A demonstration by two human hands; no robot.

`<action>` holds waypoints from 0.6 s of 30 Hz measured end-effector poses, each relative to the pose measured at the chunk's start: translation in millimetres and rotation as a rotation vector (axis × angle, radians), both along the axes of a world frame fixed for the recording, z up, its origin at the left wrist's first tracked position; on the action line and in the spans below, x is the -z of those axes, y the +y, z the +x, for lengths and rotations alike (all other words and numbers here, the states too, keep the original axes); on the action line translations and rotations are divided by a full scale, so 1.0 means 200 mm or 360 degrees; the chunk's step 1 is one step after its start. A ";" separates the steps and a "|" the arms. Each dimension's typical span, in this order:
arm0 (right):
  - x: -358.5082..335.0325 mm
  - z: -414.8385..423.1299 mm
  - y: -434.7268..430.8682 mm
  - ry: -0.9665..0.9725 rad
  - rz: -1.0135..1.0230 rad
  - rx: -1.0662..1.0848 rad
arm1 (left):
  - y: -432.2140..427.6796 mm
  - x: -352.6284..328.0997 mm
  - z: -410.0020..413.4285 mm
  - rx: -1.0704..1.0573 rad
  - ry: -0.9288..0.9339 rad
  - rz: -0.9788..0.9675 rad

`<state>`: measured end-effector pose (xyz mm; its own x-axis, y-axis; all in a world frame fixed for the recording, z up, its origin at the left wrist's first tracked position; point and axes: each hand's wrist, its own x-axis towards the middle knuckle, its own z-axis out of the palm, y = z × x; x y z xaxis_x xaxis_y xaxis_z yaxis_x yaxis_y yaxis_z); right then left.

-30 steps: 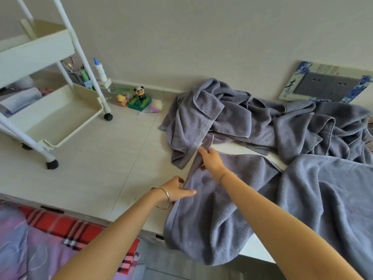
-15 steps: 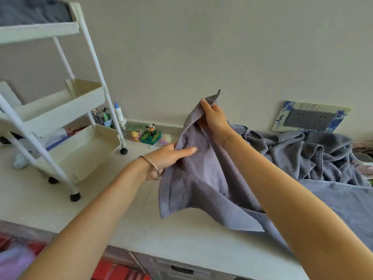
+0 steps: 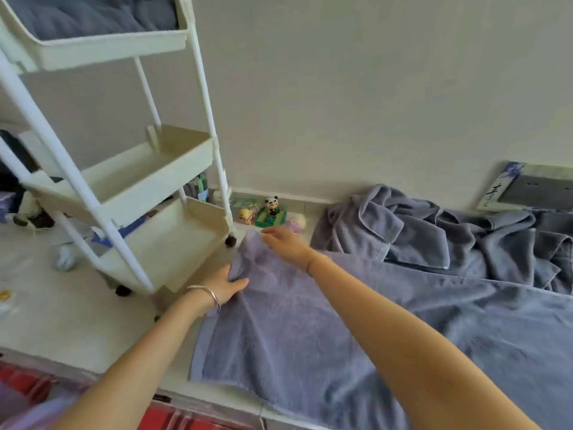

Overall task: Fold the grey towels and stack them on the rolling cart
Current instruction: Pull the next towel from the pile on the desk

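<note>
A grey towel (image 3: 288, 330) lies spread on the white table, one edge hanging over the front. My left hand (image 3: 224, 285) grips its left edge, thumb on top. My right hand (image 3: 283, 243) pinches the towel's far corner close to the cart's lowest tray. The white three-tier rolling cart (image 3: 130, 187) stands on the table at the left. Folded grey towels (image 3: 93, 13) fill its top tray. A heap of crumpled grey towels (image 3: 434, 234) lies at the back right.
Small toys, among them a panda figure (image 3: 272, 204), stand by the wall behind the cart. A wall socket plate (image 3: 539, 189) is at the far right. Red plaid bedding (image 3: 173, 422) lies below the table's front edge. Clutter sits behind the cart at the left.
Both hands lifted the towel's end up off the table, then brought it down leftward. The towel now lies spread flat beside the cart.
</note>
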<state>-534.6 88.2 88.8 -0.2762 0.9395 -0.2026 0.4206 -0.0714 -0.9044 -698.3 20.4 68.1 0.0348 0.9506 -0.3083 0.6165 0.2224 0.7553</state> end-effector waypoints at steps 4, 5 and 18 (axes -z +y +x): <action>0.33 0.15 -0.08 -0.0123 -0.0114 -0.0009 | -0.02 0.35 -0.05 0.0006 0.0534 -0.0153; 0.39 0.20 -0.10 -0.0166 -0.0111 0.0000 | -0.04 0.39 -0.04 0.0016 0.0711 -0.0175; 0.77 0.52 -0.18 -0.1136 0.0250 -0.0071 | 0.24 0.66 0.37 0.0437 0.1076 0.0131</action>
<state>-430.4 51.4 -64.2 -0.1662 0.9632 -0.2114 0.9108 0.0678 -0.4073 -623.4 68.1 -64.5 0.1024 0.9560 -0.2748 0.9790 -0.0479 0.1981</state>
